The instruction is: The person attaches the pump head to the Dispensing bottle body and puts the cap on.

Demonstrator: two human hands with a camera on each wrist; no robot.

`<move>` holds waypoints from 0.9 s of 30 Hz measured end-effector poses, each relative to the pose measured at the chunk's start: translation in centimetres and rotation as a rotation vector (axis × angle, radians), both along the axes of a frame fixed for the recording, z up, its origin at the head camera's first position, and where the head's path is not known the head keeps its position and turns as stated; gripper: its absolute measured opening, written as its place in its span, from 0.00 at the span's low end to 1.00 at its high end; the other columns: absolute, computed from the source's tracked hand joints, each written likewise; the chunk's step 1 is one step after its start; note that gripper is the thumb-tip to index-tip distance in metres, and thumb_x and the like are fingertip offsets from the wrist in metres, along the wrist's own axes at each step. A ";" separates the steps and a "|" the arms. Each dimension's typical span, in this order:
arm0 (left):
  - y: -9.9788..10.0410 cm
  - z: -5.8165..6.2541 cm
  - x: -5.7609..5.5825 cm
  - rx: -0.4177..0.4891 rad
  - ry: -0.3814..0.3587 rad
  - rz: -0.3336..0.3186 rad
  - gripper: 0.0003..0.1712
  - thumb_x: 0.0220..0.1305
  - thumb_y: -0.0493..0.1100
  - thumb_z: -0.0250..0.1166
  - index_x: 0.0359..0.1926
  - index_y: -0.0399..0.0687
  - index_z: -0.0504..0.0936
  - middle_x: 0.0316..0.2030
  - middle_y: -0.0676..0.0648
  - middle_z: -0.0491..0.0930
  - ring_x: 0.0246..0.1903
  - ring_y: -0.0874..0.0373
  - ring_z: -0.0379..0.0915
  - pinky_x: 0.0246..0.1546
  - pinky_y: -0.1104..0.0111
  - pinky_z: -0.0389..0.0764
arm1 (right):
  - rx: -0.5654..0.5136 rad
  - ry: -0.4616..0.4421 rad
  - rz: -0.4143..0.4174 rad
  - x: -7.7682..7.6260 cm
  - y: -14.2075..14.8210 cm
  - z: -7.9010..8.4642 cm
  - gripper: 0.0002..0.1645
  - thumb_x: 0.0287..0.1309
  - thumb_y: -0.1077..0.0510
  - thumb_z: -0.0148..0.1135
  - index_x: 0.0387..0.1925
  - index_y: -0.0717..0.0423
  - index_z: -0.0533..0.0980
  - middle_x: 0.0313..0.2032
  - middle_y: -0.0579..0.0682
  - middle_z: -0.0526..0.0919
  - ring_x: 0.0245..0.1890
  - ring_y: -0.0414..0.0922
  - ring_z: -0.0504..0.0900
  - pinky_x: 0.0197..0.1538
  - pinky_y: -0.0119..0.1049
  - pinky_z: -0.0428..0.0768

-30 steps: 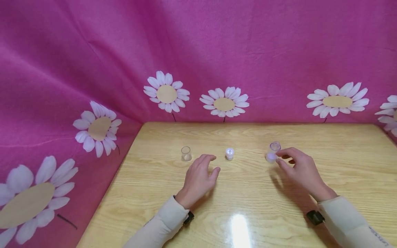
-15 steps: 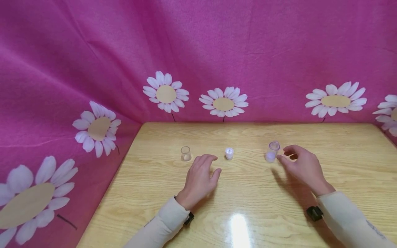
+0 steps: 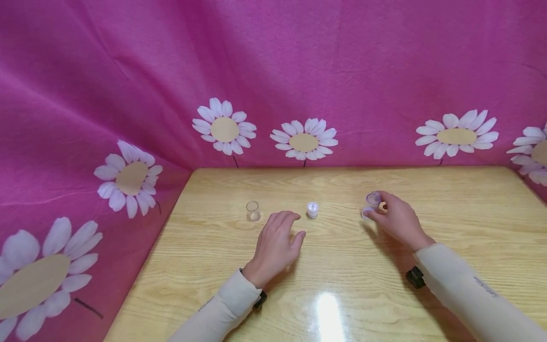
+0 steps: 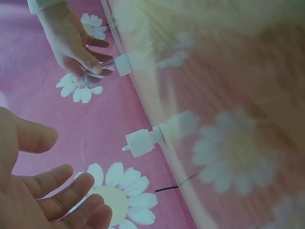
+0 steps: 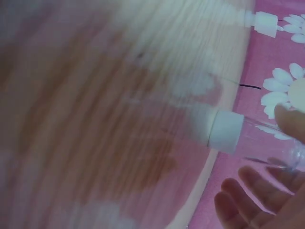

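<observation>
One bare right hand (image 3: 397, 218) grips a clear container (image 3: 372, 201), thumb on the near side and fingers curled about the far side and rim; the container stands upright, its white base (image 5: 226, 131) touching the table (image 3: 350, 266). The left hand (image 3: 275, 244) holds nothing; its fingers are loosely bent, the thumb spread apart from them, above the wood. Just ahead of the left fingertips, between both hands and touched by neither, a small white piece (image 3: 313, 210) stands upright, with a nub on top. Ahead of the left hand and to its left stands a clear cup (image 3: 253, 212), its mouth upward. Behind the hands, each wrist carries a black device (image 3: 414, 277) beside a pale sleeve (image 3: 466, 280). Well beyond both hands, and also to the left, hangs a magenta cloth (image 3: 363, 71) printed with white daisies (image 3: 304, 141) having yellowish centres.
</observation>
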State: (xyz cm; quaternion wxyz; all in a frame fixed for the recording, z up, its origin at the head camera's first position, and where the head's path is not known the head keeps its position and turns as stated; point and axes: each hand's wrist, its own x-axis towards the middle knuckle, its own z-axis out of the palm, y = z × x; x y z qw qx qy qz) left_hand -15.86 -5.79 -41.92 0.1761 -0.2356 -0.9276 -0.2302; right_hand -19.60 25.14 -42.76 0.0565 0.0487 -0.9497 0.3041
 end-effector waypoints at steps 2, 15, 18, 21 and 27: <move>0.0 -0.1 0.1 0.001 -0.013 0.005 0.18 0.63 0.46 0.67 0.52 0.46 0.81 0.52 0.50 0.83 0.54 0.53 0.76 0.55 0.63 0.79 | 0.023 0.007 -0.007 -0.2 -0.3 -0.1 0.25 0.63 0.52 0.65 0.55 0.63 0.72 0.47 0.65 0.84 0.50 0.65 0.81 0.51 0.59 0.79; -0.3 0.4 0.0 0.030 -0.083 0.005 0.20 0.65 0.48 0.65 0.55 0.46 0.80 0.54 0.50 0.82 0.54 0.54 0.76 0.53 0.63 0.79 | 0.040 -0.024 -0.011 -0.6 -0.5 0.0 0.24 0.64 0.53 0.63 0.54 0.64 0.71 0.45 0.67 0.84 0.46 0.62 0.83 0.44 0.54 0.80; -0.4 0.6 0.0 0.045 -0.108 0.003 0.20 0.66 0.48 0.65 0.55 0.46 0.80 0.55 0.49 0.81 0.55 0.54 0.77 0.54 0.61 0.80 | 0.039 -0.036 -0.011 -0.6 -0.5 -0.1 0.24 0.64 0.52 0.63 0.54 0.64 0.71 0.46 0.67 0.84 0.46 0.62 0.83 0.44 0.52 0.80; -0.5 0.7 0.0 0.063 -0.136 0.001 0.20 0.67 0.49 0.64 0.56 0.47 0.79 0.56 0.49 0.81 0.56 0.53 0.77 0.54 0.60 0.80 | 0.033 -0.042 -0.014 -0.5 -0.6 -0.1 0.24 0.64 0.52 0.63 0.54 0.64 0.71 0.46 0.67 0.83 0.47 0.62 0.83 0.44 0.52 0.80; -0.8 0.7 -0.1 0.103 -0.152 -0.015 0.20 0.67 0.47 0.64 0.56 0.44 0.80 0.56 0.48 0.81 0.58 0.52 0.77 0.56 0.58 0.79 | 0.027 -0.021 -0.013 -0.6 -0.8 0.0 0.24 0.62 0.53 0.64 0.53 0.65 0.71 0.43 0.66 0.83 0.44 0.60 0.83 0.42 0.48 0.79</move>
